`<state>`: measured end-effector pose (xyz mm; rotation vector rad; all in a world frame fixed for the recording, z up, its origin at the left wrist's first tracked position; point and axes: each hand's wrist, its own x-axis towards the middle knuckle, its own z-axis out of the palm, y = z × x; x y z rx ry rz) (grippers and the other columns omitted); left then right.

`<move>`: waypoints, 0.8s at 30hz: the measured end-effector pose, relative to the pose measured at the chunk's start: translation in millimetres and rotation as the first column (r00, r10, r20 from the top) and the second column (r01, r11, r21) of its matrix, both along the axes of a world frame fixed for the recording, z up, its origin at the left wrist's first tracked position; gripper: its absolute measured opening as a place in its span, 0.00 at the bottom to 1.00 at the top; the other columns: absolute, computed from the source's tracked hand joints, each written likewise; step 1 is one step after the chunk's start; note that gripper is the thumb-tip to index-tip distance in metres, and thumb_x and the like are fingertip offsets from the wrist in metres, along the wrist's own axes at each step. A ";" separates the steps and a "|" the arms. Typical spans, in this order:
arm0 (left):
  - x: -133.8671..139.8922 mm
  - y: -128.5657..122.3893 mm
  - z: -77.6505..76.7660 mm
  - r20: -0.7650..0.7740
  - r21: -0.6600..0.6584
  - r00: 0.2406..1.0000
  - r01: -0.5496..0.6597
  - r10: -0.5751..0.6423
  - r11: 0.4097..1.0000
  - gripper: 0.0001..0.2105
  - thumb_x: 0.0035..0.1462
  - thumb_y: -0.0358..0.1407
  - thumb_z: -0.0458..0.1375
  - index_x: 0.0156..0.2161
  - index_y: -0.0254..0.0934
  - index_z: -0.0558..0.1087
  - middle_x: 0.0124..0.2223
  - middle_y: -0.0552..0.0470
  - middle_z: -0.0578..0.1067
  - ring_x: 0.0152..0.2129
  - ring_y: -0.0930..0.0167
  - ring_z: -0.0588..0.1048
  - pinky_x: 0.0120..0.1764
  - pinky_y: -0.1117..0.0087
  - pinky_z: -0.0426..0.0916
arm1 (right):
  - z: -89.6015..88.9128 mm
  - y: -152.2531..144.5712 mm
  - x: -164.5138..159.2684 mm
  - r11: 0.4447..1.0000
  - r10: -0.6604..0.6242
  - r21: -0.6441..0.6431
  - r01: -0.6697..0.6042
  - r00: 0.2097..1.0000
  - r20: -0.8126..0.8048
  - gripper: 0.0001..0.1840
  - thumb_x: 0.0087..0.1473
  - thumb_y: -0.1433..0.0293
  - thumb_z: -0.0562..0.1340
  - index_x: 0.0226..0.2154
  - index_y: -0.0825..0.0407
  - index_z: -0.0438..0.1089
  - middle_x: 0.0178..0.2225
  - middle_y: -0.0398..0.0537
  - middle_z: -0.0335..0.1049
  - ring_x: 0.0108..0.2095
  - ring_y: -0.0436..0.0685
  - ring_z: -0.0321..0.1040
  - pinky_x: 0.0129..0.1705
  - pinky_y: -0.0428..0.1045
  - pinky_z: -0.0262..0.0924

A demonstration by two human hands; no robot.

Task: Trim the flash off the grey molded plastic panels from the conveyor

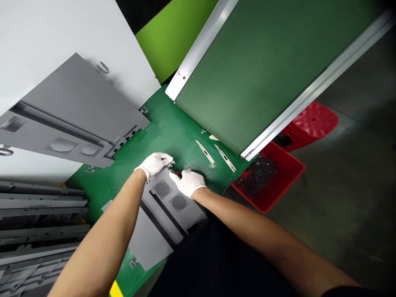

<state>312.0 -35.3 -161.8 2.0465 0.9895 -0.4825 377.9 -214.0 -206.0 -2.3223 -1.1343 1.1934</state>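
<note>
A grey plastic panel (154, 211) with vent grilles lies in front of me on the green work surface. At its far edge my left hand (154, 164), in a white glove, has its fingers closed on the panel's corner by small protruding tabs (171, 163). My right hand (191, 183), also white-gloved, is closed around a small tool (175, 173) with red on it, close to the same edge; its kind is mostly hidden. Two slim pale metal-looking cutters (205, 152) lie beyond my right hand.
A ribbed green conveyor (253, 70) with metal rails stands beyond the table (167, 123). Another grey panel (80, 99) leans at the left against a white board. Stacked grey parts (40, 222) fill the lower left. On the right are a red bin (283, 181) of dark scraps and a red stool (315, 119).
</note>
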 end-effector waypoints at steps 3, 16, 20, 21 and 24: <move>0.2 -2.5 2.9 0.011 -0.006 1.000 0.006 -0.006 1.000 0.18 0.51 0.50 0.60 0.38 0.39 0.81 0.38 0.50 0.82 0.36 0.65 0.78 0.43 0.68 0.72 | 3.1 0.3 -1.6 1.000 0.003 -0.006 -0.003 1.000 0.011 0.46 0.59 0.38 0.36 0.40 0.55 0.74 0.37 0.64 0.78 0.42 0.68 0.75 0.45 0.59 0.65; 4.1 -6.9 6.4 0.043 -0.044 0.998 0.037 -0.035 0.998 0.20 0.51 0.52 0.58 0.37 0.38 0.80 0.38 0.50 0.82 0.35 0.67 0.77 0.41 0.69 0.70 | 7.9 -3.1 6.5 1.000 0.002 -0.020 -0.001 0.998 0.058 0.44 0.61 0.42 0.36 0.41 0.55 0.74 0.38 0.64 0.78 0.42 0.68 0.76 0.44 0.60 0.65; 1.2 -4.8 9.4 0.044 -0.035 0.996 0.073 -0.072 0.997 0.20 0.51 0.52 0.58 0.38 0.38 0.79 0.39 0.50 0.82 0.35 0.66 0.77 0.41 0.69 0.70 | 9.2 -2.2 0.2 0.999 -0.037 -0.004 0.038 0.997 0.074 0.45 0.60 0.40 0.36 0.42 0.56 0.73 0.40 0.64 0.77 0.43 0.68 0.75 0.44 0.58 0.66; 0.7 -4.5 10.1 0.046 -0.035 0.996 0.080 -0.078 0.996 0.20 0.51 0.52 0.58 0.38 0.38 0.79 0.40 0.50 0.82 0.36 0.66 0.77 0.42 0.69 0.70 | 9.9 -1.6 -0.6 0.999 -0.032 -0.008 0.033 0.997 0.075 0.45 0.60 0.40 0.36 0.42 0.56 0.73 0.41 0.64 0.77 0.43 0.68 0.75 0.44 0.58 0.66; 0.0 -4.5 12.6 0.056 -0.054 0.995 0.086 -0.083 0.995 0.20 0.50 0.52 0.59 0.38 0.37 0.79 0.40 0.49 0.82 0.37 0.66 0.77 0.43 0.69 0.69 | 12.8 0.3 -3.3 0.999 -0.016 -0.030 0.019 0.996 0.089 0.44 0.62 0.42 0.36 0.42 0.56 0.73 0.40 0.64 0.77 0.43 0.67 0.75 0.44 0.58 0.66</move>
